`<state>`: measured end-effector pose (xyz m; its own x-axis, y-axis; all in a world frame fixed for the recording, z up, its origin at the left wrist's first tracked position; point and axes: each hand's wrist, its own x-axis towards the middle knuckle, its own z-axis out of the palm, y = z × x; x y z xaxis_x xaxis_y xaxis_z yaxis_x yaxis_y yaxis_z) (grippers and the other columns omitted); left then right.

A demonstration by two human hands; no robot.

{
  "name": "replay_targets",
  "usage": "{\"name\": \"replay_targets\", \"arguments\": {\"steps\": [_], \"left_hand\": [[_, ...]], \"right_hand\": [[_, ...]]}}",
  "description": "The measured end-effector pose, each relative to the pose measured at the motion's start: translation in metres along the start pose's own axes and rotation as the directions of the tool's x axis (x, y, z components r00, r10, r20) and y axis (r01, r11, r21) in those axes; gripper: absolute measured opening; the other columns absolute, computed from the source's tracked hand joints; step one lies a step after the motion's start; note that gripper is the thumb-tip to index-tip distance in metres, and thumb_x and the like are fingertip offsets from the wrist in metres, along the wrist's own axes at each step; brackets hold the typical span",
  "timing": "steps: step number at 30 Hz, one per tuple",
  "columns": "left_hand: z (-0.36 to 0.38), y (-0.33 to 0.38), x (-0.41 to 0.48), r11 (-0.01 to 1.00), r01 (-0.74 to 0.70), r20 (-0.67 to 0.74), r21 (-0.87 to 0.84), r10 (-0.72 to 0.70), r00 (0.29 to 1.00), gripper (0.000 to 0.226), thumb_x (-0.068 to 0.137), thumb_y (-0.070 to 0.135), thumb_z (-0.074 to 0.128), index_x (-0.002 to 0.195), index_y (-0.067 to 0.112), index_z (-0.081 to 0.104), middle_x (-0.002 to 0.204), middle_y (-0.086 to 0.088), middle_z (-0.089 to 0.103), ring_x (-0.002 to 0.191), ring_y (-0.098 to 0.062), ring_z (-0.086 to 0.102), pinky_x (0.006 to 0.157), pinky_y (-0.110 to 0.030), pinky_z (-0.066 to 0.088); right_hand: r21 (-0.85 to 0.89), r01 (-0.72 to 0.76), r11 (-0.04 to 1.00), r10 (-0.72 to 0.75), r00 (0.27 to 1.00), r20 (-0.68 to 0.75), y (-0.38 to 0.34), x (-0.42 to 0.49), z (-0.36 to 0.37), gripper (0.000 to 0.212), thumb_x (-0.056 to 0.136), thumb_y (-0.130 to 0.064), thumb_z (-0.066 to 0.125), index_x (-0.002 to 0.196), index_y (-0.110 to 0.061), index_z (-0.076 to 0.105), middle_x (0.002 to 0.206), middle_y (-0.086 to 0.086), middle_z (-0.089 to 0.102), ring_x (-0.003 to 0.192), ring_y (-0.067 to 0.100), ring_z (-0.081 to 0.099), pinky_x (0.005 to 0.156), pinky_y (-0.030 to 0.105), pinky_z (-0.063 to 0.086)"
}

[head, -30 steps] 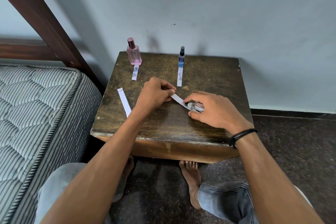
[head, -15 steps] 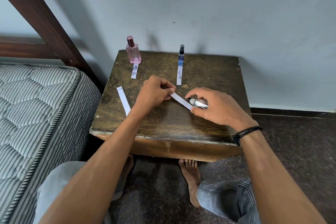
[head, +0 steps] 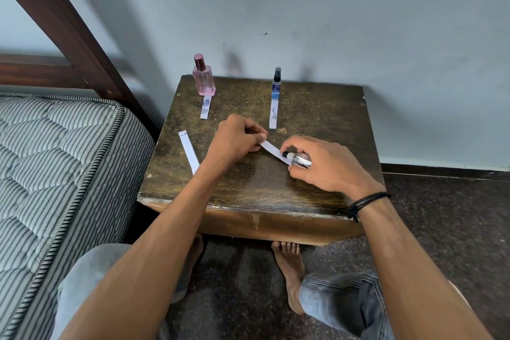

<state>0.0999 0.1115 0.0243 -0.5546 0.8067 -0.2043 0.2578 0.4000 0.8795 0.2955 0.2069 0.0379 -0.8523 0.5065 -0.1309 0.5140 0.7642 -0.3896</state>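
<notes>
My left hand [head: 234, 141] pinches one end of a white paper strip [head: 271, 149] over the middle of the dark wooden table [head: 256, 190]. My right hand [head: 325, 165] grips a small clear spray bottle [head: 299, 160] lying sideways, its black nozzle at the strip's other end. A pink perfume bottle [head: 203, 78] stands at the back left with a marked strip [head: 206, 107] in front of it. A slim blue spray bottle [head: 276, 84] stands at the back centre with its own strip [head: 273, 113].
Another white strip [head: 189, 150] lies on the table's left side, partly under my left forearm. A striped mattress [head: 55, 163] and a dark bed frame [head: 63, 25] are to the left. The wall stands right behind the table. My bare feet [head: 288, 265] are beneath the front edge.
My right hand has turned the clear bottle so more of it shows and its nozzle sits at the strip's end. My left hand keeps its pinch on the strip.
</notes>
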Motion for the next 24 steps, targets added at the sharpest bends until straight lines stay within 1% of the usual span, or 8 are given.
{"name": "replay_targets", "arguments": {"steps": [2,5,9,14,17,20,22,24], "left_hand": [[0.0,0.0,0.0,1.0,-0.001,-0.001,0.0,0.001,1.0,0.007,0.089,0.004,0.074,0.094,0.008,0.078,0.093,-0.005,0.075,0.089,-0.017,0.074,0.078,-0.032,0.064],[0.0,-0.001,0.001,1.0,0.002,-0.002,0.001,-0.002,1.0,0.007,0.089,0.004,0.074,0.094,0.007,0.078,0.094,-0.006,0.075,0.09,-0.017,0.074,0.078,-0.032,0.064],[0.0,-0.001,0.001,1.0,0.01,-0.007,0.002,-0.01,1.0,0.006,0.089,0.005,0.075,0.092,0.008,0.078,0.093,-0.004,0.075,0.089,-0.016,0.074,0.078,-0.032,0.064],[0.0,-0.002,0.002,1.0,0.007,-0.008,0.006,-0.007,1.0,0.006,0.089,0.006,0.075,0.093,0.009,0.078,0.093,-0.004,0.075,0.089,-0.015,0.074,0.078,-0.031,0.064],[0.0,-0.002,0.002,1.0,0.009,-0.005,0.006,-0.009,1.0,0.006,0.089,0.006,0.074,0.093,0.009,0.078,0.093,-0.004,0.075,0.089,-0.016,0.074,0.079,-0.032,0.064],[0.0,-0.002,0.002,1.0,0.01,-0.003,0.0,-0.01,1.0,0.006,0.089,0.005,0.075,0.091,0.009,0.078,0.093,-0.005,0.075,0.089,-0.016,0.074,0.079,-0.032,0.064],[0.0,-0.002,0.001,1.0,0.009,-0.005,-0.002,-0.009,1.0,0.006,0.089,0.005,0.075,0.091,0.009,0.078,0.094,-0.005,0.075,0.089,-0.016,0.074,0.079,-0.032,0.064],[0.0,-0.001,0.001,1.0,0.006,-0.001,0.0,-0.006,1.0,0.006,0.089,0.005,0.074,0.092,0.009,0.078,0.094,-0.005,0.075,0.089,-0.016,0.074,0.079,-0.032,0.064]], "right_hand": [[-0.008,-0.001,1.0,0.001,1.0,-0.007,0.0,0.0,0.0,0.036,0.089,-0.041,0.064,0.122,-0.049,0.053,0.103,-0.024,0.049,0.077,0.018,0.061,0.072,0.035,0.05],[-0.016,0.0,1.0,0.0,1.0,-0.013,0.001,0.0,0.0,0.035,0.089,-0.042,0.064,0.121,-0.049,0.052,0.103,-0.025,0.05,0.08,0.018,0.062,0.073,0.035,0.05],[-0.029,0.016,0.999,-0.017,1.0,-0.012,0.003,0.0,0.004,0.033,0.089,-0.043,0.062,0.119,-0.048,0.052,0.104,-0.024,0.053,0.078,0.017,0.061,0.068,0.034,0.046],[-0.027,0.023,0.999,-0.023,1.0,0.0,0.001,0.0,0.003,0.031,0.089,-0.043,0.062,0.118,-0.048,0.052,0.118,-0.021,0.062,0.082,0.019,0.062,0.072,0.036,0.051],[-0.026,0.014,1.0,-0.014,1.0,0.008,0.003,0.0,0.001,0.032,0.088,-0.043,0.064,0.118,-0.048,0.053,0.111,-0.022,0.061,0.082,0.017,0.062,0.07,0.034,0.049],[0.029,-0.025,0.999,0.025,1.0,-0.004,0.009,-0.001,-0.005,0.034,0.087,-0.042,0.068,0.117,-0.05,0.056,0.09,-0.027,0.054,0.071,0.006,0.056,0.062,0.029,0.04],[0.095,-0.041,0.995,0.043,0.999,-0.018,0.014,-0.002,-0.008,0.036,0.086,-0.04,0.07,0.118,-0.05,0.057,0.092,-0.026,0.054,0.067,0.001,0.052,0.06,0.028,0.037],[0.158,-0.043,0.987,0.048,0.998,-0.031,0.016,-0.003,-0.011,0.036,0.086,-0.038,0.071,0.117,-0.051,0.057,0.099,-0.019,0.059,0.065,0.003,0.053,0.059,0.027,0.037]]}}
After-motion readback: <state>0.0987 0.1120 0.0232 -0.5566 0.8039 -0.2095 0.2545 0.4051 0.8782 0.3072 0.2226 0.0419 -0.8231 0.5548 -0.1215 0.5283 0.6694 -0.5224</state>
